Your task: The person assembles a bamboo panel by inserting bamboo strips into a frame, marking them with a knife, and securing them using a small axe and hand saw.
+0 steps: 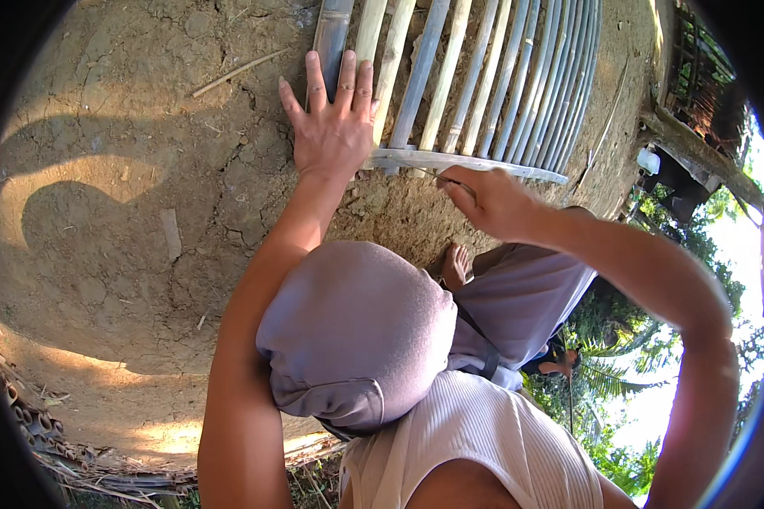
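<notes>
Grip noted as follows: your left hand (pixel 331 127) lies flat with fingers spread over the near end of the slatted panel (pixel 444 76), at its wide dark slat (pixel 332 30); your right hand (pixel 501 208) is curled round a thin dark item (pixel 463 183), its exact kind not determinable at this size. Panel located on the ground, upper middle of the view, slats running away from you, with a pale crosspiece (pixel 458 160) across their near ends. Work appears confined to that crosspiece. Recommended: bear down evenly through your left palm so the slats cannot shift, guide the item with short, controlled strokes or pulls, and leave your left fingers out of its line. Your bare foot (pixel 456 265) rests on the dirt ground (pixel 102 280) behind the right hand; mind it. Markings: no brand, label or legible writing found; the small white object (pixel 648 161) at far right shows none readable.
</notes>
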A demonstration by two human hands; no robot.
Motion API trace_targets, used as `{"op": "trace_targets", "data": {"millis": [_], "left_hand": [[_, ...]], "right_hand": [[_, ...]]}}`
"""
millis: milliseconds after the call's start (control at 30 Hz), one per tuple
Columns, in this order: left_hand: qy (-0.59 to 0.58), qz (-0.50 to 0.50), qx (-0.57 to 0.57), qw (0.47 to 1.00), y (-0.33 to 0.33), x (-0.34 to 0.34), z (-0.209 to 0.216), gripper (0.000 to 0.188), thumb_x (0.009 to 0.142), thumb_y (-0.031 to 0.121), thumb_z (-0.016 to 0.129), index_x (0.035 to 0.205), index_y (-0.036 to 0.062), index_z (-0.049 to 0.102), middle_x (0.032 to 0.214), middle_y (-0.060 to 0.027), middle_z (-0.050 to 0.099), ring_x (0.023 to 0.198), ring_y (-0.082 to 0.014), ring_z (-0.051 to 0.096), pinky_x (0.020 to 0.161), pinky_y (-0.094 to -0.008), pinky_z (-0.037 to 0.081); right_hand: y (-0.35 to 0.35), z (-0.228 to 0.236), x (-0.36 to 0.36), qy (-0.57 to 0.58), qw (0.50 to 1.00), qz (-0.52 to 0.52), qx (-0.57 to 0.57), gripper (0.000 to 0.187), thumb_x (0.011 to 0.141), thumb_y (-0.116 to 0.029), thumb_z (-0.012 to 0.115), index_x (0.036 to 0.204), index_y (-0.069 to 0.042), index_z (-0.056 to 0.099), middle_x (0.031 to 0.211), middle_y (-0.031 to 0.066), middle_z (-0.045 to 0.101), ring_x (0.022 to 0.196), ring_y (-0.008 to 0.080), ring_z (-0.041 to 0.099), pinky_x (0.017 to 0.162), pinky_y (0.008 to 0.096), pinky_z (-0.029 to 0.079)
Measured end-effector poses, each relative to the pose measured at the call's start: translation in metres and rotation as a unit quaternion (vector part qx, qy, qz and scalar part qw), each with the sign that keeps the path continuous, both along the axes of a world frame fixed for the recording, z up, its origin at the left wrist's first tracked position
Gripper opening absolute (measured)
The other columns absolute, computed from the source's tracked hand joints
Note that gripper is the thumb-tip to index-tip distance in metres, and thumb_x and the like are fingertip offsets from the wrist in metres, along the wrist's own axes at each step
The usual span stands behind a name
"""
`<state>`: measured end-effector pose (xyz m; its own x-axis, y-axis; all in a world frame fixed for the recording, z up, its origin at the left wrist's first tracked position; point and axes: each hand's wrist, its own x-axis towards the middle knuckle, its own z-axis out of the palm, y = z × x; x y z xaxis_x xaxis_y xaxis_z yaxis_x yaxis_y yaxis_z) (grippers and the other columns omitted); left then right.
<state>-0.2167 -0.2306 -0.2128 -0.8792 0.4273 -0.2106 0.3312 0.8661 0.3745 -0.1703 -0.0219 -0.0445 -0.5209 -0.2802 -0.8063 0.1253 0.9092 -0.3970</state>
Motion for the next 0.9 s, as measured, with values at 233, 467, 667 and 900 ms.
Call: {"op": "trace_targets", "data": {"millis": [233, 467, 667, 900], "left_hand": [[0.043, 0.001, -0.020, 0.999, -0.003, 0.005, -0.005, 0.057, 0.110, 0.047, 0.038, 0.161, 0.0237, 0.039, 0.169, 0.0003, 0.034, 0.157, -0.0416, 0.019, 0.120, -0.0751, 0.017], [0.059, 0.005, -0.008, 0.998, 0.012, 0.010, -0.002, 0.056, 0.110, 0.046, 0.035, 0.162, 0.0245, 0.036, 0.170, 0.0029, 0.032, 0.158, -0.0388, 0.018, 0.122, -0.0726, 0.016], [0.136, 0.022, -0.026, 0.990, -0.010, 0.007, -0.018, 0.053, 0.111, 0.043, 0.033, 0.159, 0.0240, 0.043, 0.164, 0.0034, 0.042, 0.156, -0.0381, 0.028, 0.123, -0.0705, 0.017], [0.169, 0.004, -0.016, 0.985, 0.003, 0.006, -0.015, 0.052, 0.107, 0.043, 0.043, 0.154, 0.0210, 0.050, 0.158, -0.0009, 0.051, 0.151, -0.0394, 0.037, 0.115, -0.0737, 0.027]], "right_hand": [[-0.028, 0.006, 0.023, -0.150, 0.906, -0.395, 0.036, 0.032, 0.111, -0.031, 0.046, 0.136, -0.016, 0.058, 0.061, 0.0010, 0.048, 0.045, 0.0145, 0.048, 0.041, 0.0318, 0.043], [-0.010, 0.029, -0.060, 0.004, 0.849, 0.502, 0.166, 0.038, 0.108, -0.035, 0.051, 0.140, -0.016, 0.055, 0.066, 0.0064, 0.063, 0.058, 0.0206, 0.068, 0.050, 0.0391, 0.057], [-0.017, 0.026, -0.016, -0.288, 0.907, -0.301, 0.059, 0.042, 0.114, -0.042, 0.035, 0.136, -0.014, 0.058, 0.064, -0.0020, 0.048, 0.049, 0.0106, 0.046, 0.041, 0.0278, 0.040], [0.093, 0.083, 0.148, 0.104, 0.986, -0.122, -0.041, 0.033, 0.106, -0.031, 0.054, 0.127, -0.006, 0.061, 0.077, 0.0110, 0.066, 0.059, 0.0351, 0.064, 0.058, 0.0470, 0.053]]}}
